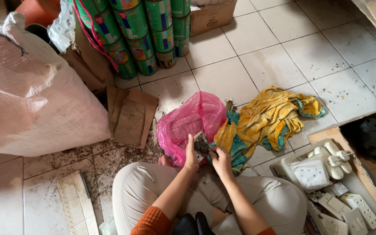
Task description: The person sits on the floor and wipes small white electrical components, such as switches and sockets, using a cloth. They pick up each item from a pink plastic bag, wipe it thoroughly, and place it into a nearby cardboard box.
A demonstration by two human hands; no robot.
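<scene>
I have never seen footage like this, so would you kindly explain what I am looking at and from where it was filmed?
There is no machine here: a camera worn on a person's head looks down at their own lap and two bare hands. The person sits on a tiled floor. The left hand and the right hand together hold a small dark and white object; what it is I cannot tell. Just beyond lie a pink plastic bag and a crumpled yellow cloth. To the right, a tray holds white sockets and plugs. Further back stand stacked green cans and a big pale sack.

Left hand (191,156), right hand (221,160), fingers curled
</scene>
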